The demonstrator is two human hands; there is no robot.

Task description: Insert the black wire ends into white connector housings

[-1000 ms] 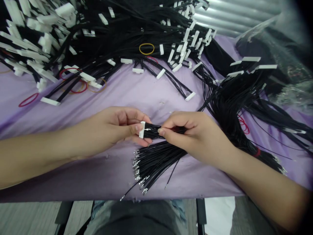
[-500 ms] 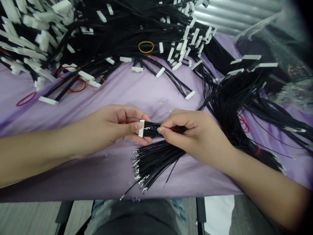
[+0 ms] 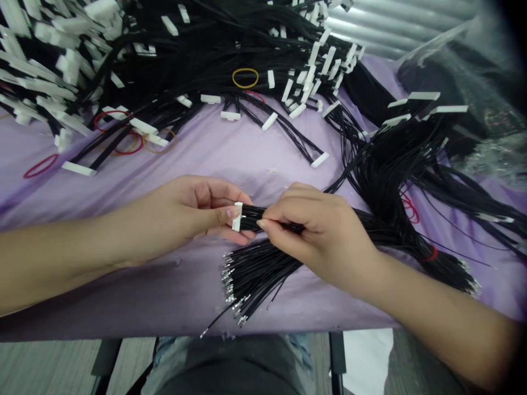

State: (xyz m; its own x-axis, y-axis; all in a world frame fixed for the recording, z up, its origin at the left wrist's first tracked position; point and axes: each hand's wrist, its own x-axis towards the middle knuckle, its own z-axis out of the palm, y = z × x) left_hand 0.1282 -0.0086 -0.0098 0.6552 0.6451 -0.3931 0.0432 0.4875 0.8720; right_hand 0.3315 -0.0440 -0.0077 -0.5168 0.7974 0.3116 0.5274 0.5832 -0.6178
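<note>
Between the thumb and fingers of my left hand (image 3: 209, 211) sits a white connector housing (image 3: 237, 216), with black wires (image 3: 251, 218) running out of it to the right. My right hand (image 3: 313, 225) pinches at those wires close behind the housing; which wire its fingertips grip is hard to make out. Below both hands lies a fanned bundle of loose black wires (image 3: 259, 274), its metal crimp terminals (image 3: 228, 280) pointing left. That bundle passes under my right hand toward a red rubber band (image 3: 431, 253) on the right.
A large heap of black cables with white connectors (image 3: 69, 66) covers the back of the purple-covered table (image 3: 173, 296). Loose rubber bands (image 3: 246, 78) lie among them. More wires (image 3: 382, 170) and a clear plastic bag (image 3: 489, 131) are at the right. The table's front edge is near my lap.
My right hand has slid slightly left along the wires, nearer the connector housing. A bright wire tip between the hands now shows closer to the housing. My left hand stays nearly still.
</note>
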